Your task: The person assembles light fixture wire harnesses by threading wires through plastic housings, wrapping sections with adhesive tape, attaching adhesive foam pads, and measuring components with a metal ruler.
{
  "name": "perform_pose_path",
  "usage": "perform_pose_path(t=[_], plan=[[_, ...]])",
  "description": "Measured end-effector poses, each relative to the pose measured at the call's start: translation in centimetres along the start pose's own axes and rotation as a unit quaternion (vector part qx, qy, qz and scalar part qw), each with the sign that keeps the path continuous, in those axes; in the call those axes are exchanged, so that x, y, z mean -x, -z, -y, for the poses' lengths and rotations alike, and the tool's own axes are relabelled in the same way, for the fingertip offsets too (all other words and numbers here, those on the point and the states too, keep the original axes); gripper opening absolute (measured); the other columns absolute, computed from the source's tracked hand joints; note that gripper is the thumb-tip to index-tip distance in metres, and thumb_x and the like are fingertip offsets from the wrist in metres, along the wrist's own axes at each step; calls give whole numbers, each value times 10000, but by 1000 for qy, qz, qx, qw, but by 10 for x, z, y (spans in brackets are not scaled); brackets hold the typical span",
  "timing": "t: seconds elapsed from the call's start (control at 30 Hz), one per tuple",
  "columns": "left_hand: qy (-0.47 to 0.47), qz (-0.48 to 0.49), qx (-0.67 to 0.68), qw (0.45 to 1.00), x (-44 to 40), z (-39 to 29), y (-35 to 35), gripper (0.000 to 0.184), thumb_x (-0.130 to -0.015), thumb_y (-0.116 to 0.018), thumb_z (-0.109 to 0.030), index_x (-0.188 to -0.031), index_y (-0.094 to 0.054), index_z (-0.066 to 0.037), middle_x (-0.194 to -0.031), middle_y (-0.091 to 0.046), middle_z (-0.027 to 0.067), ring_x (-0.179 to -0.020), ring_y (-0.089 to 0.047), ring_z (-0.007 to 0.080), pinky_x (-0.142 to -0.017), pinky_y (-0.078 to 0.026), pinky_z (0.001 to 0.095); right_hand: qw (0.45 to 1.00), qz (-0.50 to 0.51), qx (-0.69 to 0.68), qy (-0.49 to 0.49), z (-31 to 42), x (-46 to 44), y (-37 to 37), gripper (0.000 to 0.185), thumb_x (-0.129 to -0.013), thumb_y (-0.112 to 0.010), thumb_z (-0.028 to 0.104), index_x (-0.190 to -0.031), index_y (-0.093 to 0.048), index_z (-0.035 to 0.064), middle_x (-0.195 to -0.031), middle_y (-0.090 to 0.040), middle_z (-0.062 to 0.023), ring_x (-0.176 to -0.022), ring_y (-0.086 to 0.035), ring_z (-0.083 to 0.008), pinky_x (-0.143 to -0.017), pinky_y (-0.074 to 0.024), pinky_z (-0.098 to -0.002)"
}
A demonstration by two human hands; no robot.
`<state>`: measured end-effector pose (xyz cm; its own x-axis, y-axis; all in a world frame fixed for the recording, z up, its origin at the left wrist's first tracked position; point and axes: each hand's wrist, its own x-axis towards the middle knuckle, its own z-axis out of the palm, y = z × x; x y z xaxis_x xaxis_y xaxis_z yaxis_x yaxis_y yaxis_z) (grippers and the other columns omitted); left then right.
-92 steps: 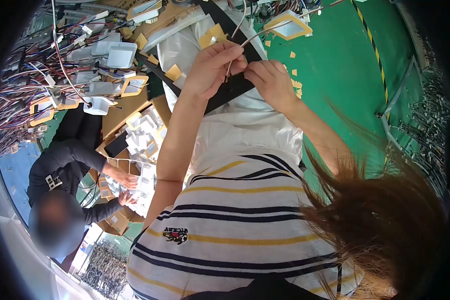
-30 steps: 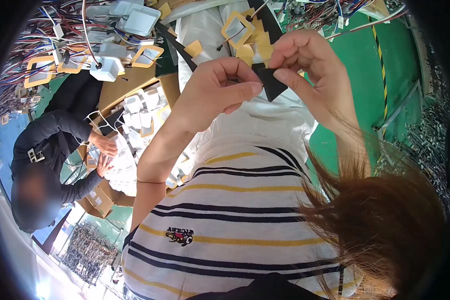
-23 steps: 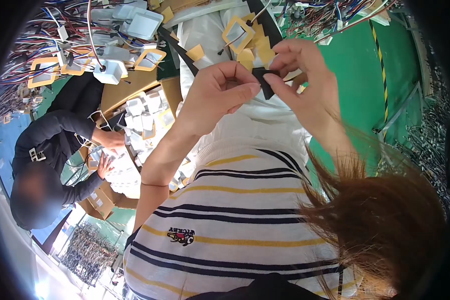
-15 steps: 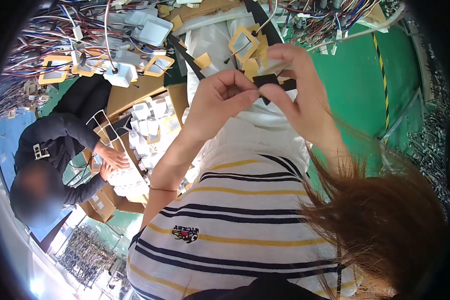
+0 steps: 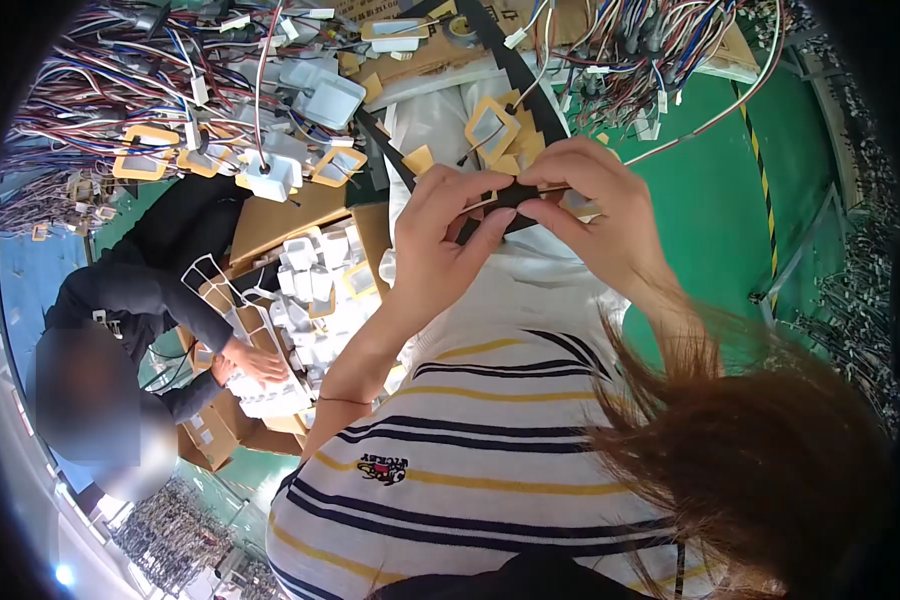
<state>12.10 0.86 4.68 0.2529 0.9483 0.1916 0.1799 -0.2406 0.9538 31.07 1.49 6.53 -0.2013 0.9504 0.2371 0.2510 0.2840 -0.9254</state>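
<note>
In front of my lap, both hands meet at a small black strip (image 5: 516,197), soft-looking like tape or foam. My left hand (image 5: 448,222) pinches its left end between thumb and fingers. The right end is pinched by my right hand (image 5: 598,208). A thin wire seems to run along the strip, but the fingers partly cover it. Just beyond the fingers lies a yellow-edged square piece (image 5: 491,131) with a cable (image 5: 544,68) crossing it. Several yellow paper pieces (image 5: 417,160) lie around it.
Bundles of wires (image 5: 120,70) hang at upper left, with white housings (image 5: 332,98) among them. More wires (image 5: 650,50) hang at upper right. At left, a co-worker's hand (image 5: 258,362) is over white parts beside a cardboard box (image 5: 370,235). Green floor (image 5: 705,200) shows at right.
My left hand has shifted so that both hands now pinch the black strip from opposite ends, and the strip lies more level. The view has moved slightly; the co-worker's hands remain at the white parts.
</note>
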Motion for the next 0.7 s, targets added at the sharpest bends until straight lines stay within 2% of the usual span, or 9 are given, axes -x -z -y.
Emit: perform_pose_path(t=[0.1, 0.23, 0.33, 0.43, 0.5, 0.53, 0.63, 0.7], plan=[[-13, -21, -109, 994, 1, -6, -1, 265, -803, -725, 1, -1059, -661, -23, -911, -558, 75, -662, -588, 136, -558, -487, 273, 995, 18, 92, 30, -3, 2, 1, 261, -717, -759, 15, -961, -669, 38, -947, -602, -101, -790, -613, -246, -657, -495, -349], [-43, -35, -196, 979, 5, 3, -4, 240, -796, -727, -20, -1030, -676, -36, -859, -549, 81, -595, -586, 173, -537, -469, 296, 976, 24, 196, 88, -6, 3, -7, 248, -730, -734, 17, -962, -646, 37, -909, -558, -85, -795, -564, -255, -683, -464, -357], [-24, -1, -250, 968, 6, 2, -6, 236, -814, -700, -40, -1045, -651, -42, -832, -541, 97, -618, -585, 244, -539, -465, 345, 941, 48, 319, 106, -12, 5, -15, 165, -773, -677, 96, -906, -586, 59, -890, -527, -93, -846, -547, -290, -756, -417, -406], [-5, 51, -257, 965, 7, 4, -3, 190, -845, -662, -71, -1028, -621, -42, -834, -549, 132, -682, -591, 313, -566, -473, 388, 921, 97, 363, 100, -21, 8, -19, 117, -804, -643, 118, -883, -577, 63, -884, -522, -88, -836, -547, -285, -768, -416, -394], [23, 93, -250, 964, 7, 11, 1, 149, -860, -643, -88, -999, -616, -41, -848, -558, 144, -714, -602, 325, -588, -477, 398, 922, 142, 345, 106, -29, 7, -18, 113, -831, -621, 151, -879, -575, 59, -874, -533, -94, -845, -554, -295, -767, -427, -404], [38, 115, -232, 965, 6, 14, 2, 119, -890, -601, -100, -990, -600, -36, -862, -583, 178, -766, -603, 368, -633, -477, 424, 921, 166, 335, 109, -31, 5, -17, 120, -845, -610, 168, -876, -575, 57, -869, -538, -98, -850, -558, -300, -766, -432, -410], [140, 123, -109, 976, 9, 32, -3, 138, -919, -565, -128, -1003, -580, -19, -848, -599, 205, -788, -592, 414, -662, -467, 447, 947, 222, 230, 41, -35, -28, -10, 138, -891, -574, 188, -889, -579, 50, -866, -565, -117, -866, -567, -322, -759, -445, -435], [174, 142, -81, 971, 14, 52, -10, 196, -943, -542, -189, -984, -548, 3, -828, -597, 226, -783, -580, 432, -663, -455, 457, 967, 100, 221, 73, -46, -97, -23, 155, -937, -532, 201, -896, -569, 57, -844, -600, -142, -841, -580, -371, -698, -462, -454]])
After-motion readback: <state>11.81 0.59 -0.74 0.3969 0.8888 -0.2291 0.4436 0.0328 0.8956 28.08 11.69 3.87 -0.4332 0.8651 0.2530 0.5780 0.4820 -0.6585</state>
